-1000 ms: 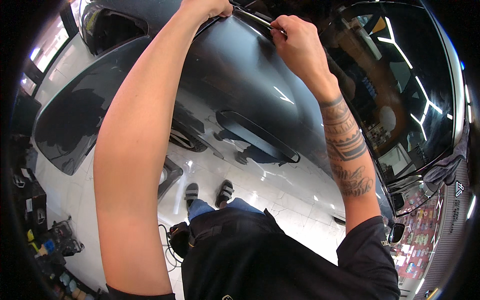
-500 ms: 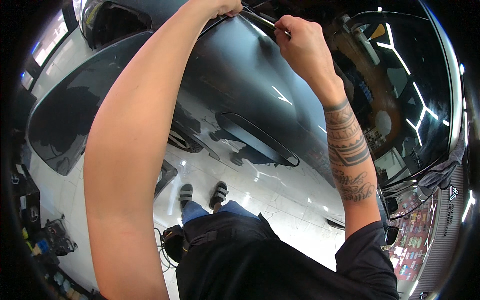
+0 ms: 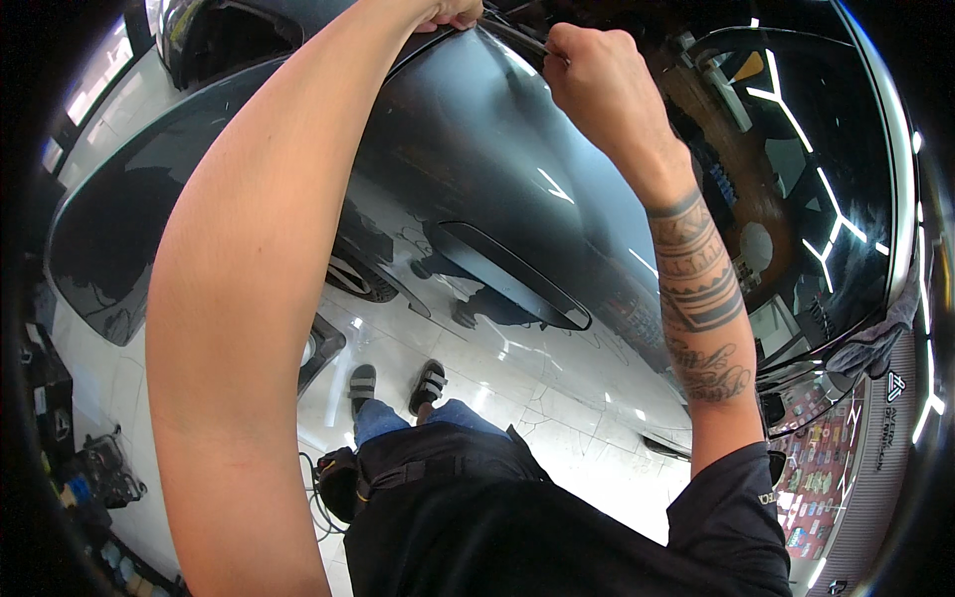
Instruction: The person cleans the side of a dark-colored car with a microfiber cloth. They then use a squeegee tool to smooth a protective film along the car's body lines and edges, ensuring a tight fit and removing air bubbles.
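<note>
A dark grey glossy car panel (image 3: 438,149) curves in front of me, with a recessed door handle (image 3: 517,282) in it. Along the panel's upper edge runs a thin dark trim strip (image 3: 512,37), beside the dark window glass (image 3: 806,169). My left hand (image 3: 453,14) is at the far end of this strip, fingers curled against the edge; the top of the picture cuts it off, and whatever is between the fingers is hidden. Further right along the same edge, my right hand (image 3: 602,80) is closed, thumb and fingertips pinching the strip.
A rounded dark panel (image 3: 139,189) stands out at the left. Below the car a tyre (image 3: 360,279) shows above the pale tiled floor (image 3: 577,438). Dark equipment (image 3: 104,478) lies at the lower left. A grey cloth (image 3: 875,338) hangs at the far right.
My right hand has risen slightly and turned, so its fingertips show less. My left forearm has shifted a little leftward; the left hand stays at the edge.
</note>
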Tool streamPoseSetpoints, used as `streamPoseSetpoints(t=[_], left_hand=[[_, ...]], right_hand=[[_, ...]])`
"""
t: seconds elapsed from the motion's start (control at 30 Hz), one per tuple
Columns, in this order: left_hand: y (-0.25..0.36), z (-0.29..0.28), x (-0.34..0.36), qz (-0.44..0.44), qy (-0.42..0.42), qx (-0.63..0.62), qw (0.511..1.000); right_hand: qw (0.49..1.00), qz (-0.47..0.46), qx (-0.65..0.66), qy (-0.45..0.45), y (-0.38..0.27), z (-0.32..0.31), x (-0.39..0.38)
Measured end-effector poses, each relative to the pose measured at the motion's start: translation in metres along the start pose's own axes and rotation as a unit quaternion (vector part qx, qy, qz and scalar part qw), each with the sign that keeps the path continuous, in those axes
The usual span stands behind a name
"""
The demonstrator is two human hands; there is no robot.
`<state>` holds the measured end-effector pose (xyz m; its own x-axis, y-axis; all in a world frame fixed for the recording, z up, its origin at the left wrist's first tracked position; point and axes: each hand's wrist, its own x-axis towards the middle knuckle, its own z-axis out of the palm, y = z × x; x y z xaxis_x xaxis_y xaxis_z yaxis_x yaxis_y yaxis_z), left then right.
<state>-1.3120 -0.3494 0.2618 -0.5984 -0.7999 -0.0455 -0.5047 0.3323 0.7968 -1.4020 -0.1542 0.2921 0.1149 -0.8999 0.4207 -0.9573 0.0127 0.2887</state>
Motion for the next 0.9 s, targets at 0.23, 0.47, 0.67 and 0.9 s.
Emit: streamPoseSetpoints(t=[0.23,0.47,0.67,0.9], left_hand=[[0.002,0.0,-0.006,0.005,0.032,0.025,0.999],[0.005,-0.003,-0.008,-0.008,0.028,0.016,0.999],[0.005,0.0,-0.008,-0.001,0.041,0.028,0.999],[0.003,-0.002,-0.012,0.019,0.053,0.025,0.998]], right_hand=[[0.999,-0.002,0.03,-0.028,-0.013,-0.02,0.023],[0.995,0.017,0.006,-0.097,-0.025,-0.03,0.035],[0.99,0.049,0.005,-0.132,-0.029,-0.037,0.036],[0.989,0.057,0.017,-0.134,-0.028,-0.04,0.034]])
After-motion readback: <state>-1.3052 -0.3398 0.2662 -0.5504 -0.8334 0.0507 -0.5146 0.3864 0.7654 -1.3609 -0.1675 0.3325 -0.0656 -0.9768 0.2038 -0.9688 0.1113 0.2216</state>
